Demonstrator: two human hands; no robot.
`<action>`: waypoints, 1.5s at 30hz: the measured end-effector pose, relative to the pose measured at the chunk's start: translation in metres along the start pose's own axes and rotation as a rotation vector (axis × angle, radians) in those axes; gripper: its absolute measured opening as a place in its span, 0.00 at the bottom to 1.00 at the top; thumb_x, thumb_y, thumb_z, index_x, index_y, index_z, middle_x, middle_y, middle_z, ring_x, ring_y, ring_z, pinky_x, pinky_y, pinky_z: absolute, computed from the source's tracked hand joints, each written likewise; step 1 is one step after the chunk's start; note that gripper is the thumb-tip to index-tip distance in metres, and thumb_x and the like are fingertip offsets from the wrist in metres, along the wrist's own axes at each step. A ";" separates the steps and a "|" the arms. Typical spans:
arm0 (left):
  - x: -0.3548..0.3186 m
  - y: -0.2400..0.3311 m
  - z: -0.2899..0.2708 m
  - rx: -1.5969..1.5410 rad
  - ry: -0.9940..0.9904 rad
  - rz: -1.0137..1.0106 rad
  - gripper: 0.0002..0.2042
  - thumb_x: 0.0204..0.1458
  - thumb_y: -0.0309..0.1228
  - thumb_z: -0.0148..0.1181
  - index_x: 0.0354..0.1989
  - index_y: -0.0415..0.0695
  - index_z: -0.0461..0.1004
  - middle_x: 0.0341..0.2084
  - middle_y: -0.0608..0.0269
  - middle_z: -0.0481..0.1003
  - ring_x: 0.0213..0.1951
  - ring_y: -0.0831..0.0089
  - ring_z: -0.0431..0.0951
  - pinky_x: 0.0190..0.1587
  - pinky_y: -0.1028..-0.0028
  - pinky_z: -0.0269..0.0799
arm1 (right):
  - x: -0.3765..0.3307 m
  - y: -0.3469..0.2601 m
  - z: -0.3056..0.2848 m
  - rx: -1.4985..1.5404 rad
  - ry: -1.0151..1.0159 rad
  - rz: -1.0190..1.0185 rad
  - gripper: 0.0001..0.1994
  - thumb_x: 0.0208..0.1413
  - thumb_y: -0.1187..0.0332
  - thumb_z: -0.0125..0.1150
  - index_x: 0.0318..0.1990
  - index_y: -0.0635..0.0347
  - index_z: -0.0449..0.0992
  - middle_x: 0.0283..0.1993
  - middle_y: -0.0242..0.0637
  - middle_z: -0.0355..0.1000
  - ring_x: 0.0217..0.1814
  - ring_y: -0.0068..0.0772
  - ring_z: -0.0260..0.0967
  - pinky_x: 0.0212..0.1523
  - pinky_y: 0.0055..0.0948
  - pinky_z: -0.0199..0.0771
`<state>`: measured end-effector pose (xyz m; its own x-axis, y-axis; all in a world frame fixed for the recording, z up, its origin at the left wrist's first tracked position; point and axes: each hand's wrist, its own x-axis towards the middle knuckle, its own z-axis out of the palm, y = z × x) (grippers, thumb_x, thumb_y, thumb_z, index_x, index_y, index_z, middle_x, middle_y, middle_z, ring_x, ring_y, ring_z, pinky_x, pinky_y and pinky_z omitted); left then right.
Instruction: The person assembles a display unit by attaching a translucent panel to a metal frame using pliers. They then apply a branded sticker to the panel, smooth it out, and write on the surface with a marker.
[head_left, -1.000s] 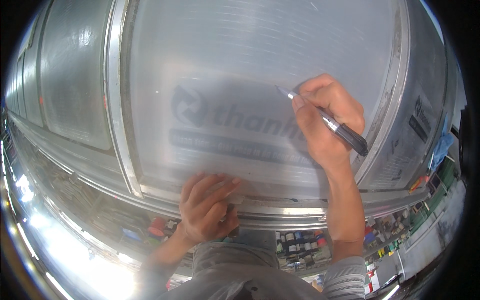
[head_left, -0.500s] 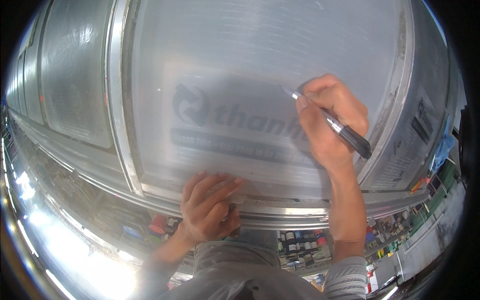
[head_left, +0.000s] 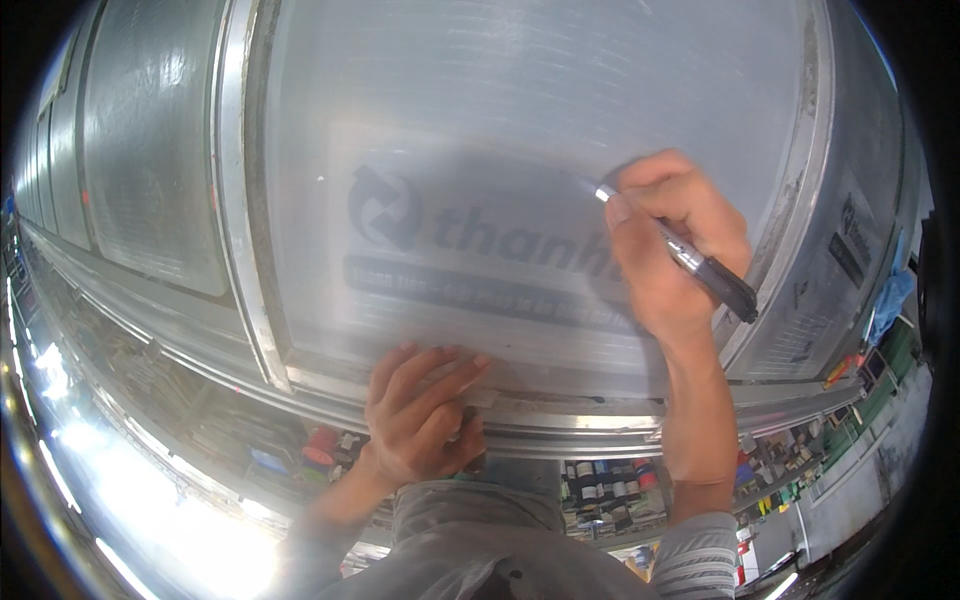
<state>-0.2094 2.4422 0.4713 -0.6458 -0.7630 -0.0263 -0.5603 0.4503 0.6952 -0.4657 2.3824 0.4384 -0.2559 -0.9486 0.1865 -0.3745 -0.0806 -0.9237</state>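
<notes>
A silver and black pen (head_left: 728,284) is pinched in my right hand (head_left: 672,235), its slim tip pointing up and left over a pale translucent mesh panel (head_left: 470,80). The tip is blurred, so I cannot tell whether it touches the mesh. Dark lettering and a round logo (head_left: 384,209) show on the panel, partly covered by my right hand. At the near edge of the panel's metal frame (head_left: 236,150) my left hand (head_left: 420,420) rests, its fingers apart and bent over the rim with nothing visible in them.
Another framed panel (head_left: 150,150) lies to the left, and one with dark printing (head_left: 835,260) to the right. Below the near metal rails are shelves of small containers (head_left: 608,487). A blue cloth (head_left: 890,305) hangs at the far right.
My right hand and the pen have shifted slightly right, with the tip now more blurred. My left hand stays on the frame's edge; the whole view has moved slightly.
</notes>
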 end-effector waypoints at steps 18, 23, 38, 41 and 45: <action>-0.017 -0.008 -0.004 -0.223 0.192 0.091 0.11 0.46 0.23 0.64 0.39 0.39 0.80 0.42 0.54 0.79 0.48 0.57 0.77 0.57 0.58 0.69 | -0.091 -0.121 -0.037 0.162 0.380 0.584 0.13 0.61 0.70 0.58 0.51 0.65 0.76 0.37 0.34 0.74 0.32 0.20 0.69 0.32 0.20 0.68; -0.007 0.014 -0.042 -0.377 0.161 -0.001 0.10 0.49 0.29 0.68 0.39 0.41 0.81 0.39 0.54 0.81 0.42 0.59 0.80 0.48 0.67 0.75 | -0.129 -0.209 -0.027 0.485 0.316 0.587 0.06 0.59 0.73 0.55 0.41 0.65 0.73 0.32 0.35 0.71 0.29 0.18 0.65 0.29 0.19 0.66; 0.014 0.054 -0.097 -0.547 0.266 0.222 0.11 0.42 0.20 0.70 0.35 0.39 0.81 0.36 0.59 0.82 0.38 0.66 0.81 0.42 0.70 0.76 | -0.117 -0.245 0.013 0.360 0.292 0.456 0.05 0.53 0.74 0.59 0.29 0.63 0.71 0.24 0.27 0.68 0.26 0.14 0.60 0.27 0.20 0.59; 0.013 0.053 -0.098 -0.402 0.262 0.281 0.10 0.42 0.20 0.70 0.35 0.39 0.80 0.35 0.59 0.81 0.38 0.64 0.81 0.42 0.70 0.76 | -0.114 -0.239 0.010 0.265 0.207 0.468 0.04 0.53 0.74 0.60 0.29 0.63 0.72 0.24 0.28 0.68 0.25 0.13 0.60 0.25 0.19 0.58; 0.003 0.047 -0.094 -0.221 0.097 0.374 0.10 0.44 0.22 0.68 0.37 0.40 0.80 0.35 0.58 0.81 0.38 0.64 0.81 0.42 0.69 0.76 | -0.112 -0.232 -0.003 0.155 0.058 0.565 0.05 0.52 0.72 0.64 0.30 0.63 0.75 0.24 0.28 0.70 0.25 0.14 0.61 0.25 0.20 0.58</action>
<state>-0.1887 2.4171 0.5713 -0.7254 -0.6112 0.3166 -0.1661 0.6018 0.7812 -0.3524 2.5085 0.6331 -0.4279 -0.8395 -0.3349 -0.0322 0.3845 -0.9226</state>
